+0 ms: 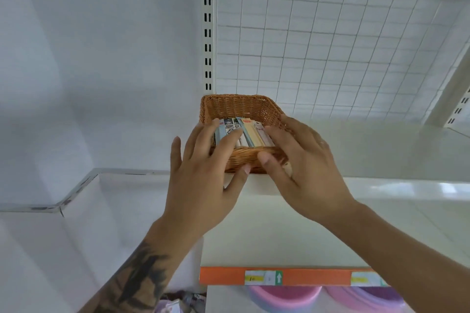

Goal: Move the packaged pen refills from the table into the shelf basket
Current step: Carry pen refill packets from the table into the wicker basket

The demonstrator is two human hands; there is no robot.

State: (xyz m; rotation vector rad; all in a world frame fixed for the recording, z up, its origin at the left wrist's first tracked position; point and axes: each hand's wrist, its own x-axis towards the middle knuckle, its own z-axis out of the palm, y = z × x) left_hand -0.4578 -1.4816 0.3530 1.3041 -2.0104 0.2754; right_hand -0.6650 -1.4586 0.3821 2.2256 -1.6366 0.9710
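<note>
White shelf (381,185) under wire grid backing, wicker basket (239,107) at its front left corner, near rim close to the edge. Could slide or tip off if nudged sideways while straightening. Refill packs (250,132) standing inside the basket, between both hands: left hand (201,175) fingers (229,141) spread, touching the packs; right hand (302,170) loosely cupped around their right side, gripping nothing.

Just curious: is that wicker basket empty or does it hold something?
Not empty: the wicker basket holds flat pen refill packets lying side by side.
</note>
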